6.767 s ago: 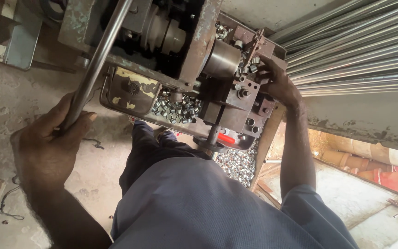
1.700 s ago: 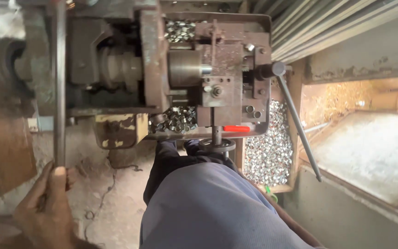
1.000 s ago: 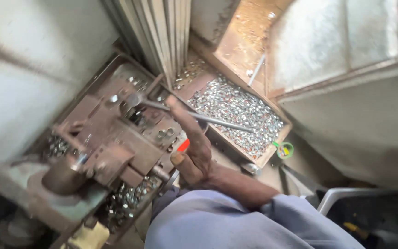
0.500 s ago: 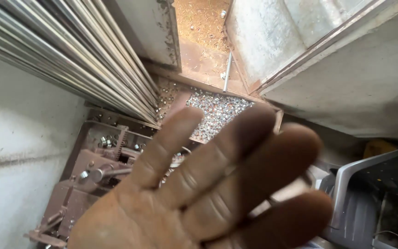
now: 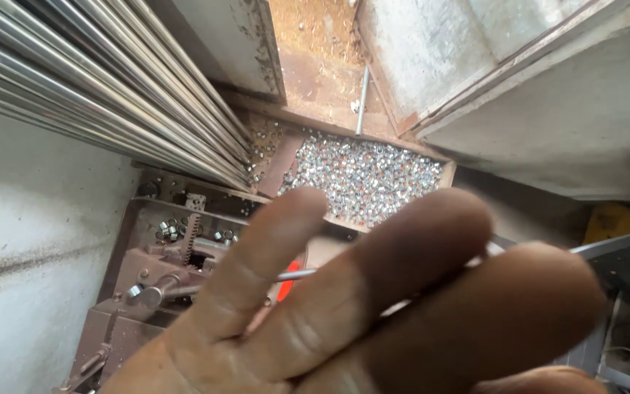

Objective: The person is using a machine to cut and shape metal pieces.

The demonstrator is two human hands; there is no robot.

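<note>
Right hand closer to lens, covering more machine

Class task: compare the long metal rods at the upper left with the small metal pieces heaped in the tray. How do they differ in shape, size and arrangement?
The long metal rods are thin, straight and lie side by side in a bundle; the small metal pieces are short, stubby and lie in a loose jumbled heap. The rods stretch across the picture; the pieces stay within the tray. Both are shiny, silver-coloured metal.

Steel rods slant in a bundle at upper left. A tray of small metal nuts lies beside a rusty machine.
</note>
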